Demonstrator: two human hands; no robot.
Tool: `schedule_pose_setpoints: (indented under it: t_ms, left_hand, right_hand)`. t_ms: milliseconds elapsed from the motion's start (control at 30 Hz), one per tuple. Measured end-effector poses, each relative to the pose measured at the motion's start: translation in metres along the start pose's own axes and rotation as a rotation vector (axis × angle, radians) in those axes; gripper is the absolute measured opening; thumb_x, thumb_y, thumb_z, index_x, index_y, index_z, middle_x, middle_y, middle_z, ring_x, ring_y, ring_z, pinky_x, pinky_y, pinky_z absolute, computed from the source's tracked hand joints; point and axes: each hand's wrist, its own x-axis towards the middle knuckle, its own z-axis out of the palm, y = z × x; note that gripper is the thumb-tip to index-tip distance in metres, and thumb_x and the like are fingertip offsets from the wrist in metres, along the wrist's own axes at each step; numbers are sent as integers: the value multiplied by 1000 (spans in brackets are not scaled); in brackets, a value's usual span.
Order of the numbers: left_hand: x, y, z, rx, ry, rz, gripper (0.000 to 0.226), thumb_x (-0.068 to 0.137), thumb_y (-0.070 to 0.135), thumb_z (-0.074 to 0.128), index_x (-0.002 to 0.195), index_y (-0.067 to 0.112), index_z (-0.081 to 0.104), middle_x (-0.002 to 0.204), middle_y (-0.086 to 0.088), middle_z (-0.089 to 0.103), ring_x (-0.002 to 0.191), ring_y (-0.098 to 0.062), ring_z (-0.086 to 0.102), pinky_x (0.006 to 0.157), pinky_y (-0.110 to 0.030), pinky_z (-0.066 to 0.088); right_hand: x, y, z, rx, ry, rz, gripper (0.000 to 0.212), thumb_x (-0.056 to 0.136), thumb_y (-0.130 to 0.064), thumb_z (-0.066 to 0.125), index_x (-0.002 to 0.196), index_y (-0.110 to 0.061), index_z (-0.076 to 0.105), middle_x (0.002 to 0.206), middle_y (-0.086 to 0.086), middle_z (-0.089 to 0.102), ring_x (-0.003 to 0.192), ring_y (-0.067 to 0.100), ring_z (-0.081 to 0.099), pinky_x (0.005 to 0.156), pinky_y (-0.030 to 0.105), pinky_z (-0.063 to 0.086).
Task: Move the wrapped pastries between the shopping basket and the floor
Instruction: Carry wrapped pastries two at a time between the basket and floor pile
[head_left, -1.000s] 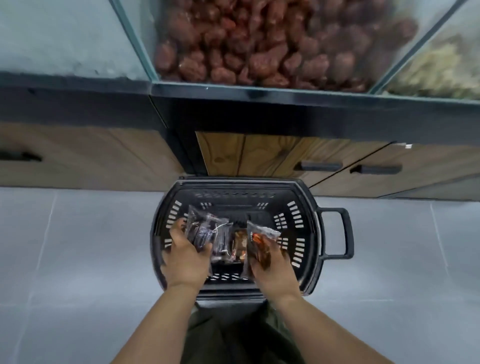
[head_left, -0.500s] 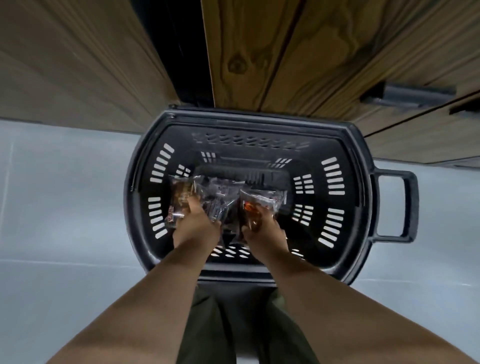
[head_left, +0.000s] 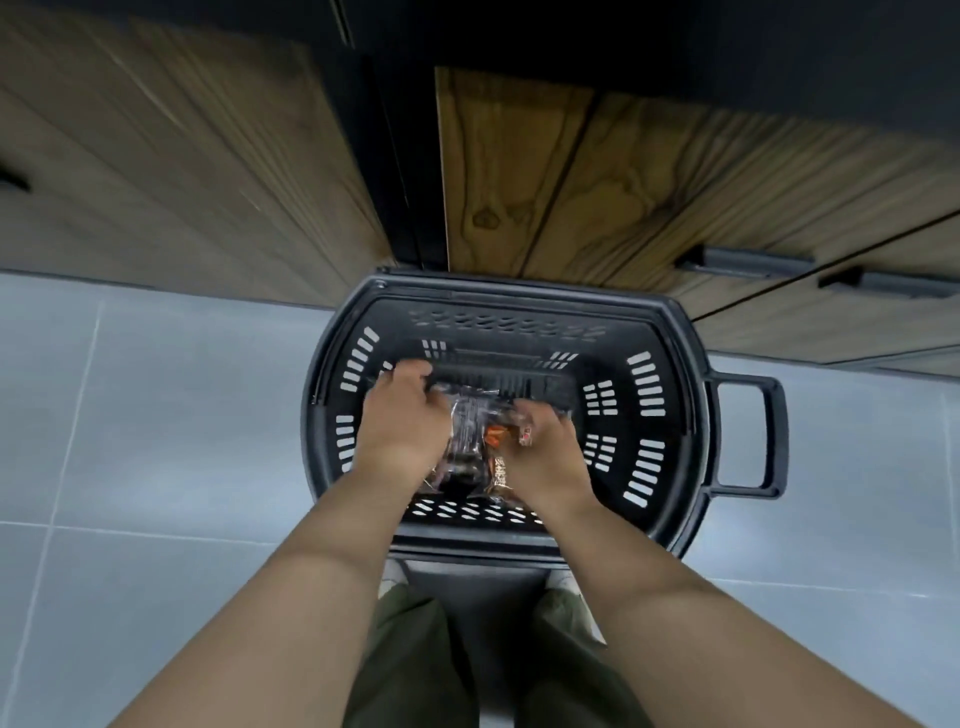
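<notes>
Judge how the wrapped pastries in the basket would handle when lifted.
Probably light: the wrapped pastries are small, thin packets. Their clear film looks glossy and crinkled, so likely slippery and floppy at the edges. They are flat-sided and piled in the basket, so unlikely to roll.

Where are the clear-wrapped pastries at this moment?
In the head view, the clear-wrapped pastries lie inside the black plastic shopping basket, at its middle, between the left hand and the right hand.

Bare forearms (head_left: 311, 582), olive-green trousers (head_left: 415, 670), pale shoe tips (head_left: 563, 581) w/ hems over.
</notes>
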Motion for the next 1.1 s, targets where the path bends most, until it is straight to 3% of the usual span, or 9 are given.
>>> schedule_pose_setpoints:
  t_ms: [133,267,333,433,733,933,1100]
  left_hand:
    - [-42,47,-57,-32,57,164,25,93,18,49,116,22,59,104,10,60,91,-7,54,79,-16,37]
    - [-111,86,-122,-106,183,313,14,94,24,51,103,27,61,94,13,62,87,-5,57,73,-12,38]
    - [-151,98,-154,-147,230,368,11,93,25,52,100,27,61,90,17,62,85,0,57,73,-10,38]
    - [-210,109,-192,-182,275,407,9,93,24,54,96,31,59,87,21,61,82,9,55,70,-5,37]
    - [-325,169,-276,-198,421,495,10,94,26,52,98,26,62,96,11,64,92,-7,58,80,-22,38]
    - [-391,218,-285,-227,533,473,21,95,35,47,109,27,61,101,15,60,85,5,52,78,-23,37]
    - [-432,225,-281,-265,642,411,25,95,36,48,110,26,65,99,20,59,88,4,53,77,-20,36]
  right_hand:
    - [-52,-49,-38,175,61,-143,35,91,-16,55,126,-20,56,122,1,59,103,14,60,95,33,48]
    - [-125,-103,-85,223,111,-313,24,92,-20,57,116,-24,61,108,-9,63,91,-4,56,82,3,40]
    - [-164,-128,-108,227,121,-395,22,93,-21,56,113,-27,61,105,-15,62,90,-10,54,75,-3,36]
    - [-223,-159,-138,232,112,-475,20,94,-25,55,111,-34,59,101,-22,60,91,-14,52,70,-3,36]
    - [-351,-211,-218,209,133,-706,20,95,-30,53,114,-32,58,101,-24,59,91,-9,54,69,3,41]
    - [-397,-215,-269,119,68,-845,15,94,-29,53,107,-35,58,99,-22,60,89,-9,55,68,0,39]
    - [-417,-221,-297,120,-19,-943,16,93,-28,55,108,-29,62,95,-19,62,80,-15,52,66,-2,38]
